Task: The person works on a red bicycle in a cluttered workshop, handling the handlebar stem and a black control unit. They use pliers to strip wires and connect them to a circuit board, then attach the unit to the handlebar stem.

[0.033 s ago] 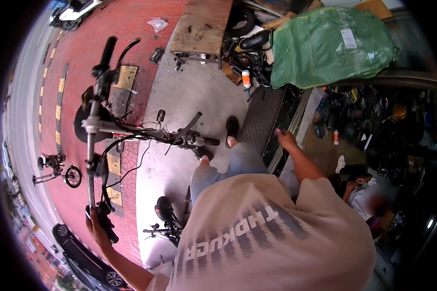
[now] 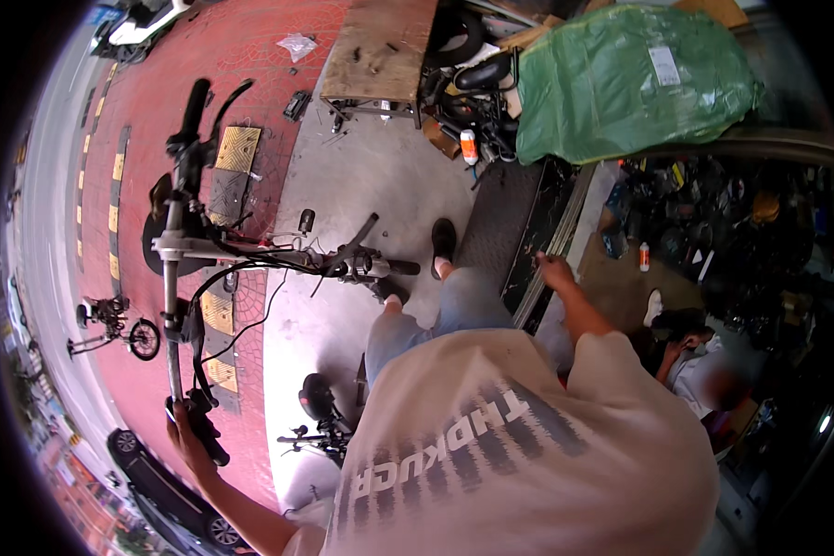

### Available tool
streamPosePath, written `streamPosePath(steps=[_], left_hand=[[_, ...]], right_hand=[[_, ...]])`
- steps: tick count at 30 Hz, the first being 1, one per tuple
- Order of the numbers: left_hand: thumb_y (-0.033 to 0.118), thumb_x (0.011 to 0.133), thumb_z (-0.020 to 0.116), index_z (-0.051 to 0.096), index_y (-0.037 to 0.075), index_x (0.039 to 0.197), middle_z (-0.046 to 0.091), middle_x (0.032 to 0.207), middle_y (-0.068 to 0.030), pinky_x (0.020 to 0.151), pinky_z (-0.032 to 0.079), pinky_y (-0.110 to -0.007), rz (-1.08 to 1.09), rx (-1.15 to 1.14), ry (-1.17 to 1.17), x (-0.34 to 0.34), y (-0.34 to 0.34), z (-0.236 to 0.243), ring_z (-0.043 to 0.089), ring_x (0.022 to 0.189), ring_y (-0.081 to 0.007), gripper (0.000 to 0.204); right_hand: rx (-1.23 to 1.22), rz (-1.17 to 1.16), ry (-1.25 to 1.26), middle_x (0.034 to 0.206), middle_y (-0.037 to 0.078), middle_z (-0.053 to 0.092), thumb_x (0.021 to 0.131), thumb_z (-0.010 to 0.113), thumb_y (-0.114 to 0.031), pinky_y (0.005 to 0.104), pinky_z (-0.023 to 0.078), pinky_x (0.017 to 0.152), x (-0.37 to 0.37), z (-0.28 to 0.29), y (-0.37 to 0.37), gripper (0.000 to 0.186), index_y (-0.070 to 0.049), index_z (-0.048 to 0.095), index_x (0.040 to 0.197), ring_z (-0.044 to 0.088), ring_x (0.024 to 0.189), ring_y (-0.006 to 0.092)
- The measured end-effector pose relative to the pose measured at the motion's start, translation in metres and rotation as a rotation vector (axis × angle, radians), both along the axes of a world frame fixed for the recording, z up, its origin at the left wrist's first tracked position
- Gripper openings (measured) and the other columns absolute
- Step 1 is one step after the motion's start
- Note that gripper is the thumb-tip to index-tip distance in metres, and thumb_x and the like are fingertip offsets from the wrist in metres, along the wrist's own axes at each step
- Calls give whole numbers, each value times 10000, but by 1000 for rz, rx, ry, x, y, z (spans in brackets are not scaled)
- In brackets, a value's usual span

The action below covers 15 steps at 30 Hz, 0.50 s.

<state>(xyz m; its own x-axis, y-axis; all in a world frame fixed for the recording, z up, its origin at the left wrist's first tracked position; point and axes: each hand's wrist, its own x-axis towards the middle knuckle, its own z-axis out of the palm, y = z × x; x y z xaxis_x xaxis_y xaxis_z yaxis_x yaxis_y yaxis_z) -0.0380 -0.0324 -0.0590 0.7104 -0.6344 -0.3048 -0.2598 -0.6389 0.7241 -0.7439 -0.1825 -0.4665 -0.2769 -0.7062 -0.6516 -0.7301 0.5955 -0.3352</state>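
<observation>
My left hand grips the lower end of the bicycle handlebar, by a brake lever and control housing. Black cables loop from the bar past the stem and along the bike body. My right hand is out to the right over the dark threshold strip, its fingers curled; what they hold, if anything, is too small to make out. My feet, in dark shoes, are on the pale concrete beside the bike.
A wooden table, a green wrapped bundle and piled parts lie ahead. A seated person is among clutter at right. More bikes, yellow-black ramps and a parked car are at left.
The view has shifted very slightly, with the handlebar sitting a little lower in the picture. My right hand is slightly further right; my left still grips the bar.
</observation>
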Motion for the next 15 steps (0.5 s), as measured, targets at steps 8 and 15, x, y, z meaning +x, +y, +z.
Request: streamPosePath(steps=[8, 15], left_hand=[[497, 1072, 528, 613, 65, 1033, 572, 661, -22, 430, 459, -263, -52, 67, -14, -89, -25, 16, 533, 476, -107, 443], [616, 1025, 537, 644, 71, 930, 501, 595, 0, 408, 425, -270, -93, 20, -59, -131, -54, 13, 490, 448, -103, 564]], right_hand=[[301, -447, 56, 1107, 226, 717, 1046, 466, -589, 537, 526, 855, -156, 0, 116, 603, -56, 702, 1200, 684, 1008, 423], [-134, -543, 9, 1031, 154, 716, 1049, 519, -553, 442, 534, 663, -152, -69, 139, 517, -121, 653, 1300, 687, 842, 292]])
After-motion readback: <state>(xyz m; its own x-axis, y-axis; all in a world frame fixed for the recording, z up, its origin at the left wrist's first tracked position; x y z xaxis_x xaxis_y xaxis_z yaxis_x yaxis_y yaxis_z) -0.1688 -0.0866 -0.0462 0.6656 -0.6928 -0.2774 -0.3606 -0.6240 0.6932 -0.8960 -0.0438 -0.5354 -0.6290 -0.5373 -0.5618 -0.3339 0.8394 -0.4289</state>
